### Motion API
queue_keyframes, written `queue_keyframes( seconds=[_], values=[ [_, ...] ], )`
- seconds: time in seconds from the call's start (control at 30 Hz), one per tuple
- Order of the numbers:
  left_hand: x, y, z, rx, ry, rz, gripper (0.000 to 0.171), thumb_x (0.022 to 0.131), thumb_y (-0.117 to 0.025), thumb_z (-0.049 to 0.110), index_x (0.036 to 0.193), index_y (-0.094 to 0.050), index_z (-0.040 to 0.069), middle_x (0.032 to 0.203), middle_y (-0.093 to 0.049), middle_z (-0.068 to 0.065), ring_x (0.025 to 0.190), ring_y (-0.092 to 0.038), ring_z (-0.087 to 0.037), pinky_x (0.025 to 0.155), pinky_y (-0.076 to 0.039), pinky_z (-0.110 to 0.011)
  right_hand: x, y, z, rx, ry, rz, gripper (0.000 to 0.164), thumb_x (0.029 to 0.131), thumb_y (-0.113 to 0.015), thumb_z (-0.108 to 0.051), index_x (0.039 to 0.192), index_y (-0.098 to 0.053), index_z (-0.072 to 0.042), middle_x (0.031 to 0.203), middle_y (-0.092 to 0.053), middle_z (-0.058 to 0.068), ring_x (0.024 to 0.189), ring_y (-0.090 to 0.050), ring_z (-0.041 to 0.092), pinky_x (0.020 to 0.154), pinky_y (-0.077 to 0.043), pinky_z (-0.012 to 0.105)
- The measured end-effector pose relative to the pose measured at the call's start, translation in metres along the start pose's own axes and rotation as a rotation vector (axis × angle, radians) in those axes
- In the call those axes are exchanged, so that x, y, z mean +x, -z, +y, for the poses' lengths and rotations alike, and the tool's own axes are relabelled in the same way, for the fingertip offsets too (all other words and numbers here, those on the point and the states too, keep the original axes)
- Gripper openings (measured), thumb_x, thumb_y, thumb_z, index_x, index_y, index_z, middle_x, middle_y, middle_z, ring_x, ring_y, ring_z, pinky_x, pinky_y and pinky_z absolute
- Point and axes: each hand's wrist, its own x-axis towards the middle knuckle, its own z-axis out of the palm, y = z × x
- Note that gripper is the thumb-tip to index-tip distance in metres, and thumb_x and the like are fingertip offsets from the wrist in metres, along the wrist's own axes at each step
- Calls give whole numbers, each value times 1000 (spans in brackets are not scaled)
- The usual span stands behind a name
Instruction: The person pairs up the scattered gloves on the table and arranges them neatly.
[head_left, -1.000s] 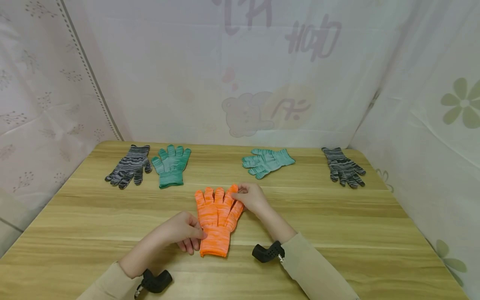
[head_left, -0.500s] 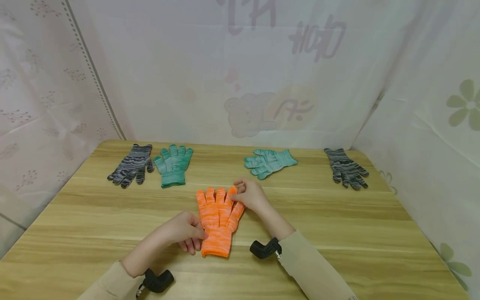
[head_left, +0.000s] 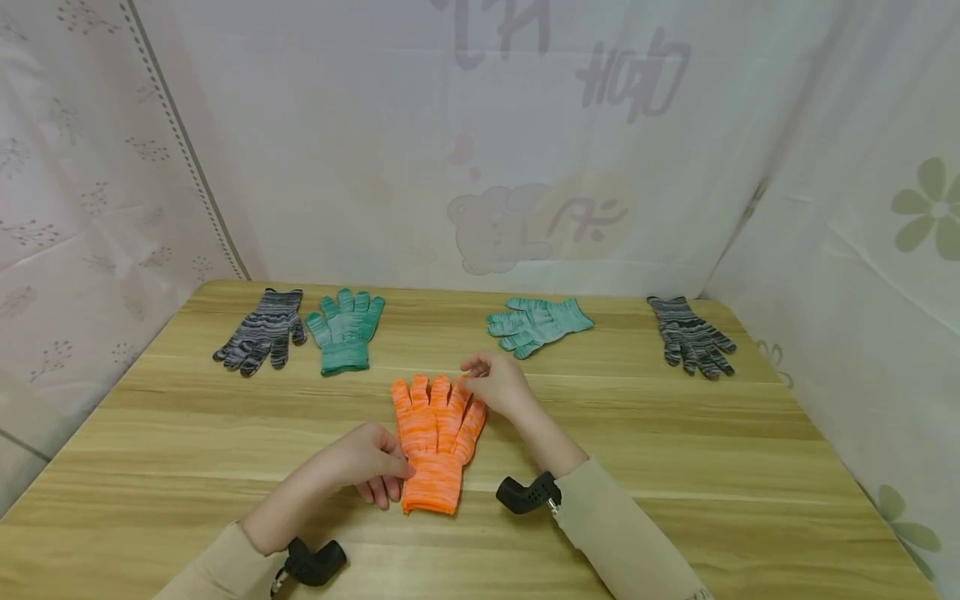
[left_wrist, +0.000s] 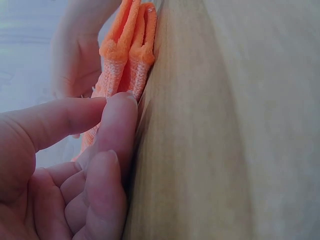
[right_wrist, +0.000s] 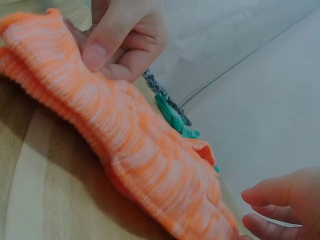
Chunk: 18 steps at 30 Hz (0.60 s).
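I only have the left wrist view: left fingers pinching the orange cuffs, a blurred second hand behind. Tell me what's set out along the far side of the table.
Observer: The head view shows four gloves along the far side of the table. From left to right: a grey glove, a green glove, a paler green glove and another grey glove.
Operator: Now give me the position of that blurred hand relative to the orange gloves.
Observer: That is the right hand; in the head view it is at the finger end of the orange gloves, opposite the cuffs.
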Motion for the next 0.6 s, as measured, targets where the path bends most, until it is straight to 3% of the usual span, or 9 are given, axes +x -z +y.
queue_keyframes(
  seconds=[0.23, 0.47, 0.6],
  values=[
    [-2, 0, 2, 3, 5, -6, 21, 88, -69, 19, 75, -68, 2, 60, -65, -9, 48, -62, -17, 40, -46, -23, 3, 0, -8, 3, -10, -28, 21, 89, -70, -18, 106, -69, -6, 91, -63, 3, 82, -59, 19, 66, -50, 31],
    [-2, 1, 3, 3, -3, -6, 21, 88, -69, 18, 74, -68, 2, 60, -65, -9, 48, -62, -17, 40, -46, -23, 7, -1, -14, 107, -111, -81, 19, 93, -63, -17, 104, -67, -3, 78, -69, 7, 56, -59, 16, 50, -49, 27],
    [-2, 2, 3, -1, -2, -12, 22, 88, -69, 19, 75, -68, 2, 61, -65, -9, 47, -62, -17, 40, -46, -23, 7, -3, -16, 167, -154, -95, 20, 93, -61, -16, 105, -66, -1, 77, -69, 9, 50, -56, 15, 44, -46, 24]
  ],
)
